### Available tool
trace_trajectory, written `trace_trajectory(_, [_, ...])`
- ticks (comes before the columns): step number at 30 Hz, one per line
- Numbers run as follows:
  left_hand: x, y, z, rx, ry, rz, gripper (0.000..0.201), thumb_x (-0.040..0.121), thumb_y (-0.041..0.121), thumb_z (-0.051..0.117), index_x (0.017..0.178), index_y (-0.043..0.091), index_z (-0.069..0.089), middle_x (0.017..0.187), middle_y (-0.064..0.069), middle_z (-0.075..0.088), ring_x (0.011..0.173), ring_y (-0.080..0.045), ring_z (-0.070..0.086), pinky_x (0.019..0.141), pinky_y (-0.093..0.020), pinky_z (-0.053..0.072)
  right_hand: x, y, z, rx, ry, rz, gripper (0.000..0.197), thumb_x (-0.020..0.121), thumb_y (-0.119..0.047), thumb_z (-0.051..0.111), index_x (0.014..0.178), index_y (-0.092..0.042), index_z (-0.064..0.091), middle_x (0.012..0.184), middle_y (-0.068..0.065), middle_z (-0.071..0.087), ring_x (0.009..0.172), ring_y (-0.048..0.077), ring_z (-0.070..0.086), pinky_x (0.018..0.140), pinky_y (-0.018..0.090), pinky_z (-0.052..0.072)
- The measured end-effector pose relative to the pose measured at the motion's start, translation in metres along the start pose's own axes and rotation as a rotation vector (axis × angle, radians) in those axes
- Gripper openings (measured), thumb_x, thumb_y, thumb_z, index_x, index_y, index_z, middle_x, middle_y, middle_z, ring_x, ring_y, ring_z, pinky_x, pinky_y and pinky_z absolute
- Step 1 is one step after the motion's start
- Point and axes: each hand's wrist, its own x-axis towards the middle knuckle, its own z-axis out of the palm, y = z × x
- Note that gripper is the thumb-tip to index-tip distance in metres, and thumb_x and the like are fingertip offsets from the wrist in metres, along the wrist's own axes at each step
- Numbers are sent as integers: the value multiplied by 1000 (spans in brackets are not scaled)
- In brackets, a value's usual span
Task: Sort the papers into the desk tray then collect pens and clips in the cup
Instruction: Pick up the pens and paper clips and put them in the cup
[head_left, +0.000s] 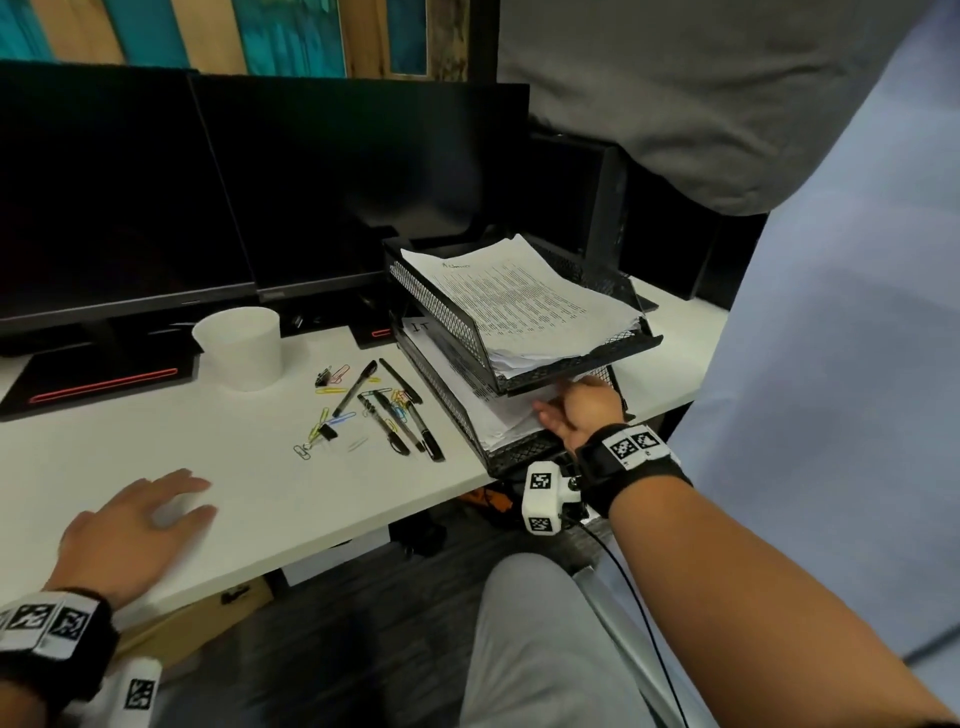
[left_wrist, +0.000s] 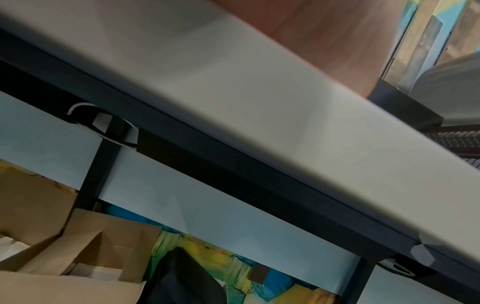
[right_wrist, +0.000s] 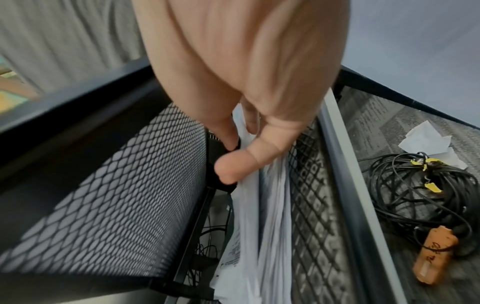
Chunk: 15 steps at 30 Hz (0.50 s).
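The right hand (head_left: 582, 415) reaches into the lower tier of the desk tray (head_left: 524, 452), fingers apparently pinching the papers (right_wrist: 249, 216) there. Pulling out carelessly could drag sheets off the edge. The left hand (head_left: 130, 530) rests flat and open on the desk; pens (head_left: 384, 410) lie uncollected.

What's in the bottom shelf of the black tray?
The lower tray holds a paper stack, with the right hand on it. The upper tray covers most of it.
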Motion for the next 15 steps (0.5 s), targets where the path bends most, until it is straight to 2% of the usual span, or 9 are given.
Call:
trace_trajectory(1, [-2, 3, -1, 2, -2, -3, 47, 86, 76, 39, 128, 58, 51, 157, 18, 44, 150, -21, 35, 122, -58, 16, -1, 1, -1, 18, 19, -12, 19, 104, 2, 51, 99, -15, 55, 89, 16, 68, 59, 24, 69, 46, 28, 58])
trace_trajectory(3, [-4, 10, -4, 13, -2, -1, 37, 93, 68, 46, 127, 56, 52, 158, 16, 44, 150, -21, 34, 122, -57, 15, -6, 4, -3, 43, 77, -41, 12, 101, 1, 52, 102, -7, 61, 82, 13, 65, 49, 18, 65, 44, 27, 56])
trace_trajectory(5, [-4, 14, -5, 10, -14, -18, 34, 96, 63, 51, 129, 54, 54, 159, 16, 42, 151, -20, 32, 123, -54, 14, -18, 11, 1, 7, 100, -23, 9, 100, -4, 53, 98, -6, 61, 70, 8, 56, 40, 14, 51, 42, 25, 46])
trace_trajectory(6, [-4, 16, -6, 14, -25, -25, 34, 97, 62, 51, 130, 54, 54, 159, 18, 41, 152, -18, 30, 124, -53, 13, -28, 17, 6, -21, 53, 1, 9, 100, -6, 53, 95, -9, 60, 66, 5, 52, 40, 13, 45, 42, 26, 40])
trace_trajectory(8, [-6, 21, -8, 9, -37, -50, 32, 98, 59, 52, 129, 54, 54, 160, 20, 39, 153, -15, 27, 125, -49, 13, -58, 31, 25, -101, -187, 29, 8, 102, -10, 55, 96, -12, 60, 66, 3, 50, 43, 13, 40, 44, 26, 36])
trace_trajectory(11, [-9, 28, -11, -33, -24, -66, 24, 96, 57, 54, 121, 58, 52, 158, 23, 40, 153, -14, 27, 126, -48, 11, -99, 45, 67, -381, -603, -34, 8, 104, -15, 61, 107, -8, 65, 73, 6, 59, 48, 17, 48, 45, 28, 45])
trace_trajectory(13, [-10, 27, -14, -40, -26, -67, 23, 95, 59, 54, 118, 58, 52, 157, 23, 41, 152, -14, 28, 125, -50, 10, -111, 46, 103, -539, -759, -100, 12, 103, -17, 64, 109, -8, 68, 79, 6, 65, 52, 18, 55, 47, 30, 50])
trace_trajectory(15, [-11, 27, -15, -50, -38, -72, 28, 94, 60, 54, 122, 54, 54, 158, 22, 40, 153, -14, 26, 125, -51, 8, -112, 45, 145, -636, -833, -152, 9, 101, -17, 65, 105, -10, 69, 87, 8, 69, 60, 20, 61, 49, 31, 52])
